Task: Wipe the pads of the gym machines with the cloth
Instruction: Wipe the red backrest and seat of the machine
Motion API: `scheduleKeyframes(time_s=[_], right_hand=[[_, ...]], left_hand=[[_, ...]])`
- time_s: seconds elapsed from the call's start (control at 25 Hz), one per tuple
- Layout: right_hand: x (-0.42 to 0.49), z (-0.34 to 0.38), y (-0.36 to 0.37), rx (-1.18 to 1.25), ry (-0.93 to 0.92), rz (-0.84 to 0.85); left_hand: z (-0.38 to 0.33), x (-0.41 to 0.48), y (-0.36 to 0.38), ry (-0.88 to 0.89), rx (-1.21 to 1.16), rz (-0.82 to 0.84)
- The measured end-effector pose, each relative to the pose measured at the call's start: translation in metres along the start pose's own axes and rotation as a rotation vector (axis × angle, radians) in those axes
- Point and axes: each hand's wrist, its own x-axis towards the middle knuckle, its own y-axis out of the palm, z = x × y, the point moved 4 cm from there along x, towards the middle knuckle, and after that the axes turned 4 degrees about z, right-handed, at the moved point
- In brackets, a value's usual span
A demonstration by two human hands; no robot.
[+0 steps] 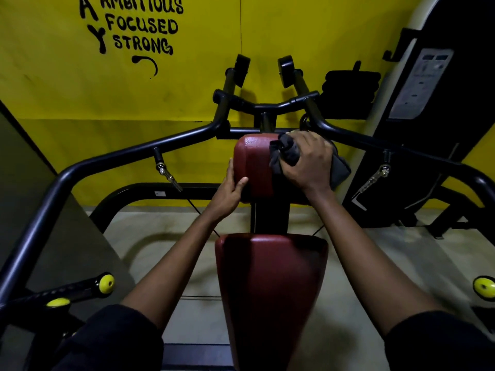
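A dark red chest pad (253, 167) stands upright at the middle of a black gym machine. Below it lies a long dark red seat pad (270, 290). My right hand (308, 159) grips a bunched dark grey cloth (285, 153) and holds it against the chest pad's upper right part. A fold of the cloth hangs out to the right of that hand. My left hand (230, 188) clasps the chest pad's lower left edge, thumb on its front face.
Black curved machine arms (112, 156) sweep out to both sides. Handles with yellow end caps (107, 283) sit at lower left and at the far right. A yellow wall with black lettering (142, 25) is ahead. A weight stack tower (428, 103) stands at the right.
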Motion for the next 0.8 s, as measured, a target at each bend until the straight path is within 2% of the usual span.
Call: scheduleKeyframes(time_s=[0.12, 0.28, 0.4, 0.56, 0.8], right_hand=[[0.018, 0.026, 0.005, -0.065, 0.053, 0.048], [0.033, 0.056, 0.012, -0.069, -0.153, 0.178], [0.032, 0.041, 0.008, -0.025, -0.163, 0.166], [-0.003, 0.001, 0.003, 0.094, 0.116, -0.069], [-0.083, -0.016, 0.024, 0.404, 0.488, -0.239]], left_hand=[[0.006, 0.002, 0.002, 0.034, 0.027, 0.007], [0.01, 0.003, 0.004, 0.035, 0.074, -0.029], [0.008, 0.003, 0.004, 0.062, 0.097, -0.076], [0.002, 0.0, 0.003, 0.048, 0.15, -0.076], [-0.004, 0.001, -0.003, -0.03, 0.099, 0.015]])
